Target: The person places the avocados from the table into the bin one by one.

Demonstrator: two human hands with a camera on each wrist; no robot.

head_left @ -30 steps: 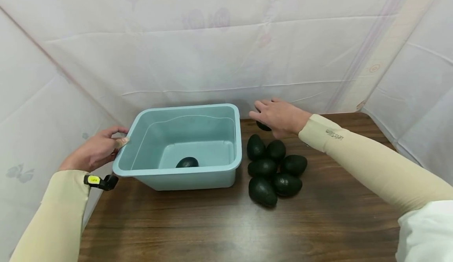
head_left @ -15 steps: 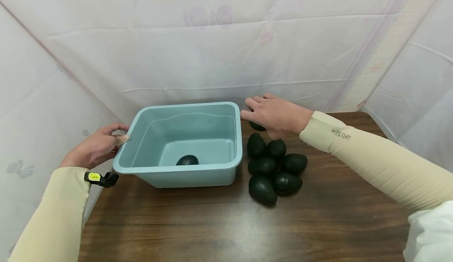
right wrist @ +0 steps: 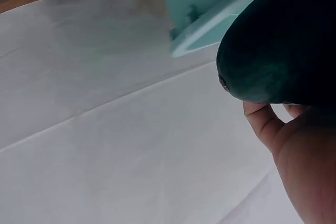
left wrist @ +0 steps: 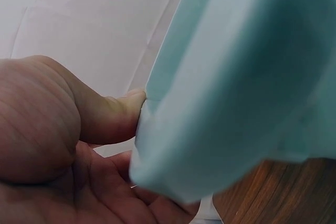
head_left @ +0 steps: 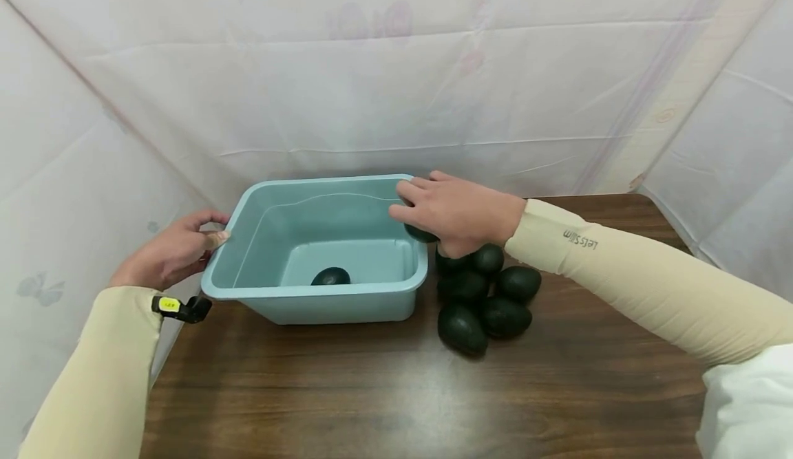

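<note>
Over the tub rim: an avocado in hand

Right hand (head_left: 461,211) is gripping an avocado (head_left: 421,233) above the tub (head_left: 322,304) edge. Left hand (head_left: 170,252) is pinching the rim's left side. Another avocado (head_left: 330,276) is lying inside; a pile (head_left: 486,294) is sitting on the worktop (head_left: 403,390).

The avocado (head_left: 421,233) is dark green and egg-shaped, gripped under the right hand (head_left: 455,211), above the right rim of the tub. The tub (head_left: 281,304) is light blue, rectangular and upright; the left hand (head_left: 170,252) pinches its left rim. One avocado inside (head_left: 330,276) lies on the tub floor, between both hands.
</note>
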